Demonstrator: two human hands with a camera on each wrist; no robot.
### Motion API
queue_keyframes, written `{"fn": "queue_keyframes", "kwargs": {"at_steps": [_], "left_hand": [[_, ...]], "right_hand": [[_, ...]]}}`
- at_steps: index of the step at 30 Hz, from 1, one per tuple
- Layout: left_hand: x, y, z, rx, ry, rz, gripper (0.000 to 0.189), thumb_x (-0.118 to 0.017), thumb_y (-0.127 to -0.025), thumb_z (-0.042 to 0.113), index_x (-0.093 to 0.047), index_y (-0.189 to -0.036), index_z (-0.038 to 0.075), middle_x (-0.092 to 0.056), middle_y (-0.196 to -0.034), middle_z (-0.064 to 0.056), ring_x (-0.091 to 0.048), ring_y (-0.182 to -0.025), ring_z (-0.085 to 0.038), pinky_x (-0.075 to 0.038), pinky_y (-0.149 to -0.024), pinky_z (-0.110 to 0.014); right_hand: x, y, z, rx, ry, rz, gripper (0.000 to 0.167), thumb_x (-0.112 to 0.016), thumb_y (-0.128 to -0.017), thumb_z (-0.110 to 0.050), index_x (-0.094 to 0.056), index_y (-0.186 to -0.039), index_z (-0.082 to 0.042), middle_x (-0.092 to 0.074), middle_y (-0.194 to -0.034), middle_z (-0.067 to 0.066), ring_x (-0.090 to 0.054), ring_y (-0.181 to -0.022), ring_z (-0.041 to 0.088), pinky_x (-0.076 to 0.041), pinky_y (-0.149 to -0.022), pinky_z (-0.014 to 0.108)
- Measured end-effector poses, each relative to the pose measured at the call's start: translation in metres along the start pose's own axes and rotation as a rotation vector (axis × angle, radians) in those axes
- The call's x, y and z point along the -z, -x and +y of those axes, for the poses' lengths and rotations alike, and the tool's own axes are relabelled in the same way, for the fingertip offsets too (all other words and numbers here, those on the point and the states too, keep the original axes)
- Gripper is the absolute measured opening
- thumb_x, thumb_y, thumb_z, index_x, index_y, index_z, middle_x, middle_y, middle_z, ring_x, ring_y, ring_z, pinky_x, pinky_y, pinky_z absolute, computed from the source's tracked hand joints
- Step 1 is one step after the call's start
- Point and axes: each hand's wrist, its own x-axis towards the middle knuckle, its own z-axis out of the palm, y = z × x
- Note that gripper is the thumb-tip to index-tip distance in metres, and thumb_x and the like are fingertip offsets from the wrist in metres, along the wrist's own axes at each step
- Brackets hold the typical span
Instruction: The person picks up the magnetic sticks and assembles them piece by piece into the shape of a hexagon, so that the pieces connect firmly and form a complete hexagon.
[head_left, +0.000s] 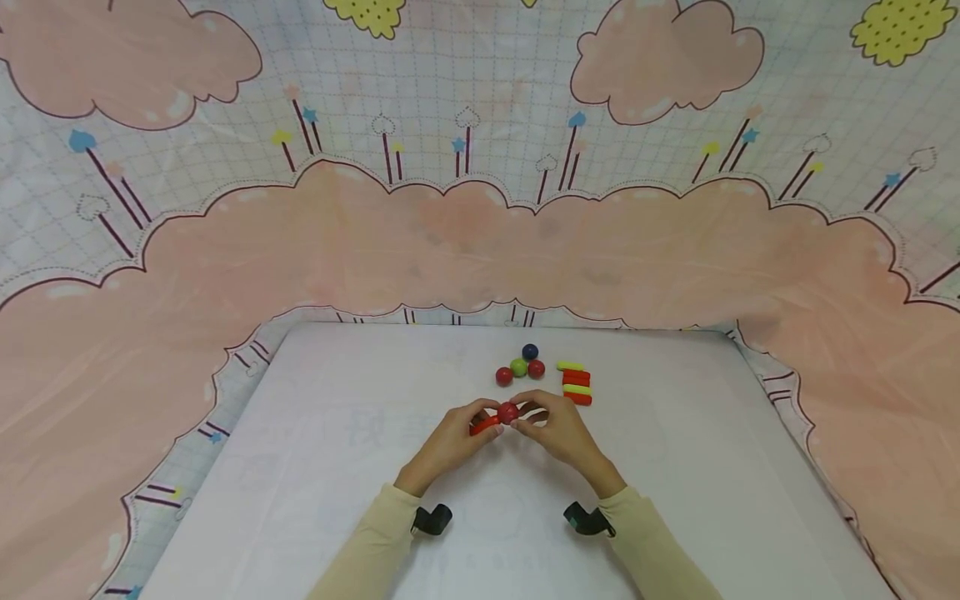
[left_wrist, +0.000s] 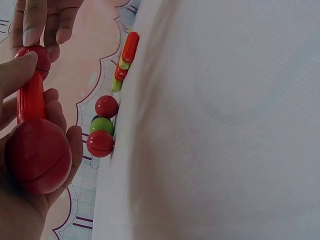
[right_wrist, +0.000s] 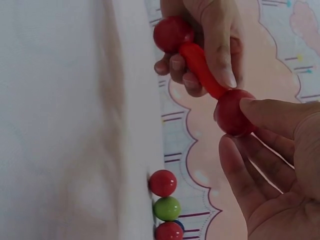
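Note:
Both hands meet above the white table, around a red rod [right_wrist: 201, 70] with a red ball at each end. My left hand [head_left: 457, 433] grips the rod, its thumb lying along it; one red ball [left_wrist: 39, 156] sits at the rod's end by the left palm. With thumb and fingers my right hand [head_left: 558, 425] pinches the other red ball [right_wrist: 232, 114], which touches the rod's far end. In the head view the ball near the left palm is hidden by that hand.
Beyond the hands on the table [head_left: 337, 467] lie a blue ball [head_left: 530, 352], a green ball [head_left: 519, 367] and two red balls [head_left: 504, 377]. To their right, several short red and yellow-green rods [head_left: 577, 377] lie in a row. A patterned cloth [head_left: 465, 250] surrounds the table.

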Motion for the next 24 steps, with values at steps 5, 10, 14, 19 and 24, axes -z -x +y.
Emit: {"fn": "queue_keyframes", "kwargs": {"at_steps": [5, 10, 14, 19, 24], "left_hand": [[-0.001, -0.001, -0.002, -0.001, -0.029, 0.001, 0.034, -0.067, -0.094, 0.027, -0.061, -0.126, 0.017, -0.069, -0.095, 0.001, -0.056, -0.081, -0.011, -0.047, -0.072, -0.023], [-0.001, -0.002, -0.004, -0.018, -0.044, -0.001, 0.033, -0.067, -0.094, 0.022, -0.061, -0.125, 0.014, -0.07, -0.096, 0.0, -0.057, -0.08, -0.01, -0.047, -0.073, -0.024], [-0.001, -0.001, -0.006, 0.015, -0.037, -0.003, 0.036, -0.068, -0.093, 0.024, -0.059, -0.127, 0.015, -0.068, -0.094, 0.001, -0.056, -0.08, -0.01, -0.048, -0.073, -0.023], [0.002, 0.001, -0.008, 0.065, -0.017, -0.013, 0.04, -0.07, -0.091, 0.029, -0.059, -0.128, 0.017, -0.066, -0.095, 0.001, -0.057, -0.083, -0.012, -0.048, -0.072, -0.024], [0.005, 0.004, -0.011, 0.089, -0.012, -0.022, 0.04, -0.071, -0.091, 0.033, -0.06, -0.127, 0.02, -0.065, -0.096, 0.002, -0.056, -0.084, -0.012, -0.047, -0.068, -0.023]], "right_hand": [[-0.002, 0.001, -0.001, -0.026, -0.006, -0.013, 0.032, -0.076, -0.085, -0.011, -0.068, -0.115, -0.013, -0.071, -0.112, 0.005, -0.07, -0.096, 0.021, -0.058, -0.084, 0.032], [0.001, 0.002, 0.0, -0.02, 0.001, -0.032, 0.03, -0.075, -0.086, -0.011, -0.068, -0.116, -0.012, -0.071, -0.113, 0.005, -0.07, -0.097, 0.02, -0.058, -0.084, 0.031], [0.009, 0.002, 0.003, -0.006, 0.022, -0.019, 0.029, -0.075, -0.087, -0.012, -0.068, -0.115, -0.009, -0.071, -0.111, 0.008, -0.069, -0.095, 0.02, -0.058, -0.083, 0.032], [0.022, 0.003, 0.011, -0.029, 0.03, 0.015, 0.029, -0.075, -0.087, -0.012, -0.068, -0.115, -0.007, -0.07, -0.111, 0.012, -0.067, -0.095, 0.019, -0.057, -0.083, 0.032], [0.035, 0.006, 0.022, -0.043, 0.049, 0.051, 0.029, -0.075, -0.086, -0.01, -0.068, -0.115, -0.006, -0.07, -0.111, 0.014, -0.067, -0.095, 0.02, -0.057, -0.082, 0.03]]}}
